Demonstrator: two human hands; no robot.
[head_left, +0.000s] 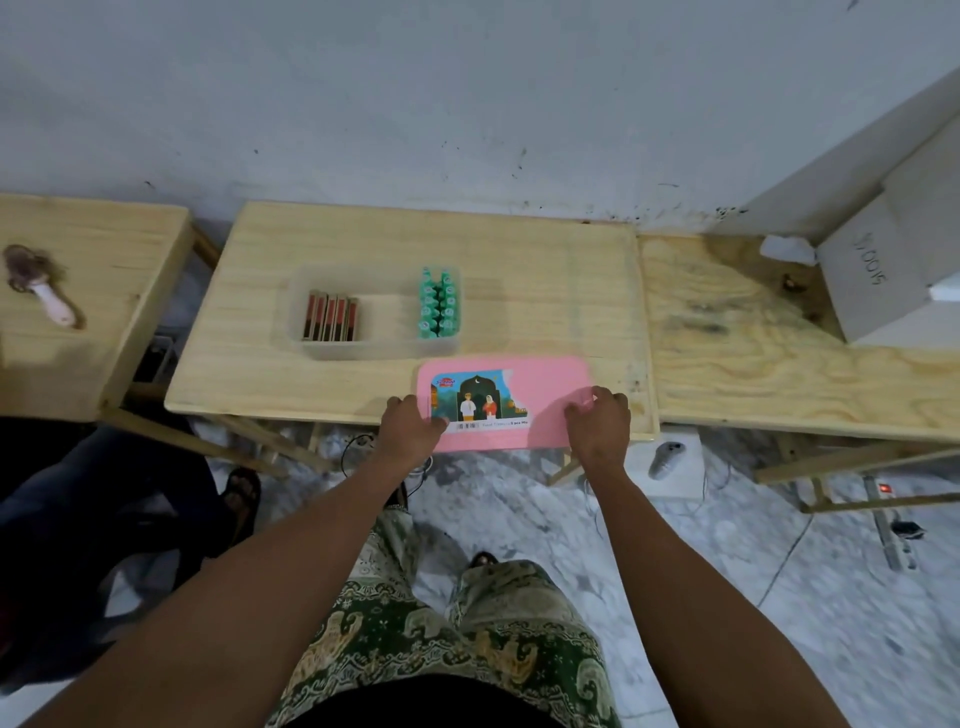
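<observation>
Patterned trousers and two bare forearms fill the bottom of the frame, reaching up to the middle, where both hands meet a pink lid (545, 384). It lies flat at the near edge of the table (519, 249), its near side hanging a little over that edge. The left hand (410, 426) curls round the lid's left end, thumb on top beside a printed sticker (478, 400). The right hand (597, 423) grips the right end, fingers bent over the corner. The lid looks like thin moulded plastic: probably light, fairly stiff along its rim but likely to flex in the middle, and smooth enough to slip from a loose pinch. Holding it at the two short ends, as now, seems the soundest way, since it keeps the lid level and leaves the long sides free to line up. Just beyond it, toward the middle of the frame, stands a clear box (384, 349), open on top. Inside are red-brown packs (331, 318) at its left and green bottles (436, 306) at its right, all upright. The bottles look tall enough that the lid may need to come down squarely over them.
</observation>
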